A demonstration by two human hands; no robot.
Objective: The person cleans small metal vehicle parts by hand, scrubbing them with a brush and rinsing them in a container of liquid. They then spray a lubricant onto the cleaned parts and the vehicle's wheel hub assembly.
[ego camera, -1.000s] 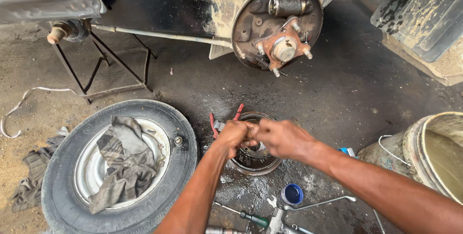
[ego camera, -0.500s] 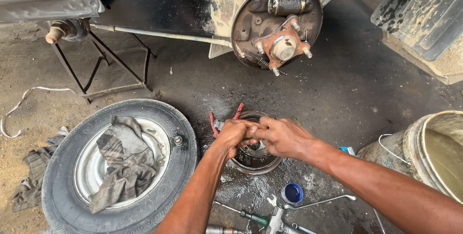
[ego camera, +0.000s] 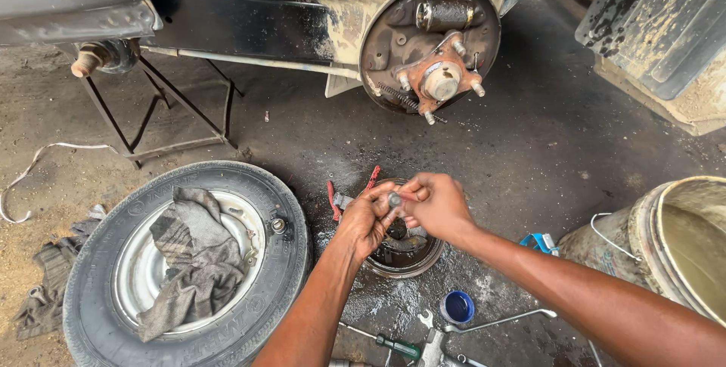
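Hands, left [ego camera: 367, 219] and right [ego camera: 435, 204], pinch a small metal part [ego camera: 394, 200] between them above the brake drum [ego camera: 404, 250].

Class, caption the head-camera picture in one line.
Both hands, left hand and right hand, grip a small metal part above a brake drum.

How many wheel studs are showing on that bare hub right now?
4. On the hub: upper stud, right stud, lower stud, left stud. None looks hidden.
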